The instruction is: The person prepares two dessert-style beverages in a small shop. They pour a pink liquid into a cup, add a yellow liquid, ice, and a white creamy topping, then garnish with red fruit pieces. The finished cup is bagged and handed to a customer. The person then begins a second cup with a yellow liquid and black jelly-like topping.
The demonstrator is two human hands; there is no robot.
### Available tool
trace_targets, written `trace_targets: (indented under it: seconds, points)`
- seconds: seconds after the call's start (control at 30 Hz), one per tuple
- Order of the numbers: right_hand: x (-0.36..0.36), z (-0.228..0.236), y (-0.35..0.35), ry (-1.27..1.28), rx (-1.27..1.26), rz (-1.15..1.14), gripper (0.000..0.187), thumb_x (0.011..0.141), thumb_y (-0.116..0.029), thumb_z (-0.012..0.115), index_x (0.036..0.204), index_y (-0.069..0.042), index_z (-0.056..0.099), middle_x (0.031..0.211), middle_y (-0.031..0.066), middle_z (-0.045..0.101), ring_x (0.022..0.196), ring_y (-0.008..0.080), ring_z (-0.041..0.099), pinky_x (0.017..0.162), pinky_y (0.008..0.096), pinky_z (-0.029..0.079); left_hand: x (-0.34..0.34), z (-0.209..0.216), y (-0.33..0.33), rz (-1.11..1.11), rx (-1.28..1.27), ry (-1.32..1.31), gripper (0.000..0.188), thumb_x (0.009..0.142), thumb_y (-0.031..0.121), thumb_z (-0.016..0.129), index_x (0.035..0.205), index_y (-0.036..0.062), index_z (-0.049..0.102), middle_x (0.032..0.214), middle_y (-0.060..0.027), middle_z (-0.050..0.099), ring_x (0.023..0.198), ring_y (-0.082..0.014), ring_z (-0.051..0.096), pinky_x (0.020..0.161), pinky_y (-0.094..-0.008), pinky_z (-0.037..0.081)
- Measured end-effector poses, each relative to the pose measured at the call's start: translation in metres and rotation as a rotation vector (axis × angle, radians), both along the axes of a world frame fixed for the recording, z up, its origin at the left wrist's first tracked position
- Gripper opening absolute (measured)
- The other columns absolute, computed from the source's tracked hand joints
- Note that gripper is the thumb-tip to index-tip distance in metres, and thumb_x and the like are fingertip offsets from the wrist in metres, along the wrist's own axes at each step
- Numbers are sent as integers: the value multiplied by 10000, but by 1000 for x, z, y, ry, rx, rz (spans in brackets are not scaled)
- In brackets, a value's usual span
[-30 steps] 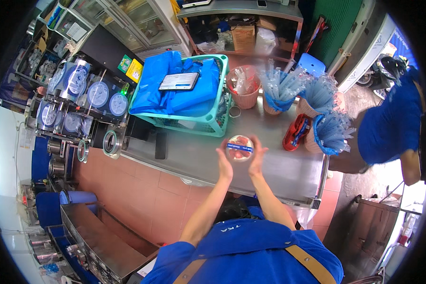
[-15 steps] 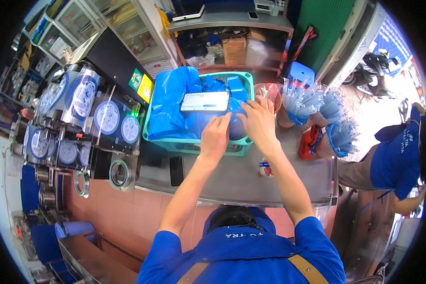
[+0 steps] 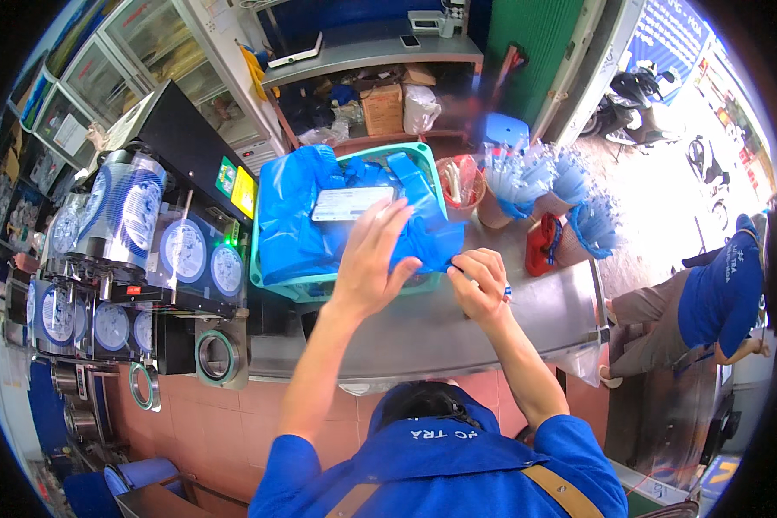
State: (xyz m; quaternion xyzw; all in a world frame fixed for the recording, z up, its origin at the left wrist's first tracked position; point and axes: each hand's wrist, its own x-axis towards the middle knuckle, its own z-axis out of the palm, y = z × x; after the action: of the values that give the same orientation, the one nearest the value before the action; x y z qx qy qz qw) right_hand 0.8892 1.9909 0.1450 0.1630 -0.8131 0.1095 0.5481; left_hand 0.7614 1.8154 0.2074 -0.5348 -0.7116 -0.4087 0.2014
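Note:
A teal plastic basket on the metal counter is filled with blue plastic bags. On top of them lies a phone with a lit white screen, partly covered by my left fingers. My left hand is open over the basket's near side, fingers stretched out and thumb apart. At the basket's near right corner my right hand pinches the corner of a blue bag, which stretches out over the rim. Whether my left palm touches the plastic I cannot tell.
Sealing machine with printed film rolls stands left. Right of the basket are several cups of wrapped straws and a red packet on the counter. Behind is a metal table; a person in blue stands far right.
My right hand has moved nearer, drawing a blue bag's corner out over the basket's rim. My left hand has opened and shifted left, partly over the phone. The whole view has shifted somewhat.

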Motion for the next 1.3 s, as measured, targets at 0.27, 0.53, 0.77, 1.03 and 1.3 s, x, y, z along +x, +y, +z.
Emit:
trace_targets:
  seconds: [0.27,0.53,0.77,1.03,1.3]
  points:
    - [95,43,-30,58,-236,-194,345,801,-175,831,1045,-107,596,993,62,659,900,231,625,707,374,523,92,53,-59,-138,-573,-724,324,815,116,807,904,16,512,835,-118,641,733,-269,649,650,-353,495]
    - [172,-9,-78,-829,-1071,458,147,859,-143,766,848,-34,667,766,106,659,696,238,647,646,350,508,189,-49,-85,-102,-11,-1523,389,774,228,894,1017,28,666,924,-10,696,869,-85,634,778,-281,525]
    - [215,-25,-95,-976,-938,663,298,904,-270,722,976,-14,587,841,157,607,742,271,608,668,396,478,257,-66,-79,71,36,-1604,364,785,287,889,794,119,566,751,65,529,723,-58,498,627,-260,418]
    - [271,-75,-44,-1113,-1176,263,279,888,-199,739,1050,-8,617,910,77,670,877,198,652,746,356,520,226,-43,-81,602,-187,-464,512,749,101,860,660,55,358,589,-22,309,559,-121,310,486,-317,295]
    - [205,-36,-54,-698,-613,107,483,759,-232,816,1117,-50,549,1134,141,619,1060,354,590,918,446,460,228,-26,-57,338,-353,-74,552,654,205,933,682,52,403,606,-81,436,533,-238,411,499,-358,361]
